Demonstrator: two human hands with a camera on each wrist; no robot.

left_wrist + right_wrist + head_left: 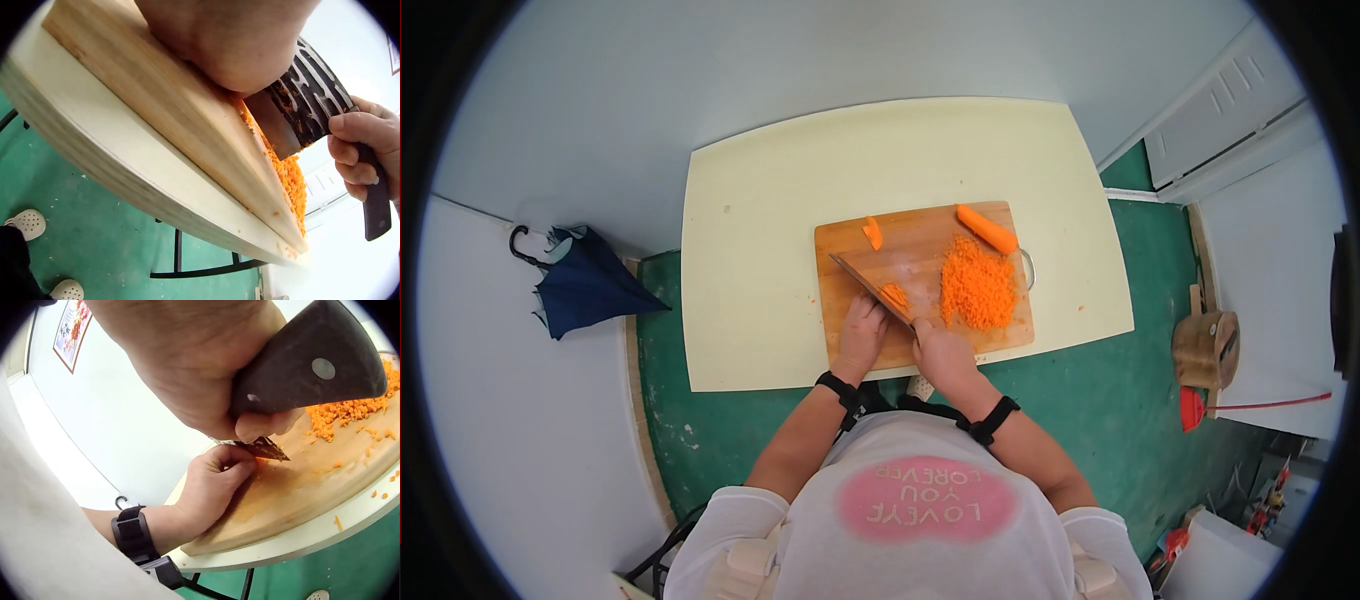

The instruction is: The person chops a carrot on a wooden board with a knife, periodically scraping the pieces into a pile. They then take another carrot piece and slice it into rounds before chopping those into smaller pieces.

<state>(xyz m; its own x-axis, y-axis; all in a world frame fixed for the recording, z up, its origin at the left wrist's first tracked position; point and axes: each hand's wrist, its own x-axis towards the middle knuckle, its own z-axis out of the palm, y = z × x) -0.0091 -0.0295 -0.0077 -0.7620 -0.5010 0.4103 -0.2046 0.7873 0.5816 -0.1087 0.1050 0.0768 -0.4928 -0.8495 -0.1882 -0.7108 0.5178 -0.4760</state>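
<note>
My right hand [945, 357] grips the dark handle [377, 200] of a broad knife [873, 290], whose blade stands on the wooden board [915, 240]. Beside the blade rests my left hand [863, 335], its fingertips bent down against the near side; in the right wrist view that hand [209, 484] has its fingers curled close to the blade. Cut carrot strips [894, 295] lie just beyond the blade. A heap of chopped carrot [978, 287] covers the board's right part, below a whole peeled carrot [987, 229]. Whatever lies under my left fingers is mostly hidden.
Carrot slices [873, 233] lie near the board's far left edge. The board sits at the near side of a pale table [780, 180]. A metal handle [1028, 269] sticks out on the board's right. Small carrot bits are scattered on the table. A blue umbrella [595, 285] hangs at the left.
</note>
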